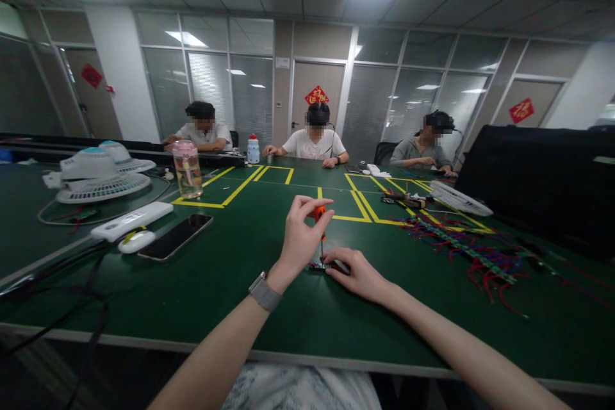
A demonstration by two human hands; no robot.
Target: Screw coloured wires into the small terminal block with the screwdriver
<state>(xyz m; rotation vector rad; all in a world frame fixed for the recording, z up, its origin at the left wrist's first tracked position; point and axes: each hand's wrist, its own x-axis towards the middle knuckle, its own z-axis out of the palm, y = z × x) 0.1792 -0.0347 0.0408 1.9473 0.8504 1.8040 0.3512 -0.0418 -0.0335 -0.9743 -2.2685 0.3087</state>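
Note:
My left hand (303, 230), with a watch on its wrist, has its fingers around the orange and black handle of a screwdriver (320, 212). The screwdriver stands upright, its thin shaft pointing down at a small dark part (316, 266) on the table. Low on the tabletop, my right hand (354, 274) grips that part from the right, fingers bent close to the screwdriver's tip. Bits of coloured wire or components show at the part's left end. My right fingers cover much of it, and the exact point of contact with the tip is too small to make out.
On the green table (230, 307) lie a phone (177, 237), a white power strip (132, 221), fans (103, 173) and a pink-lidded bottle (187, 170) at left. Wired circuit boards (461, 250) and a black box (538, 186) occupy the right. Three people sit across.

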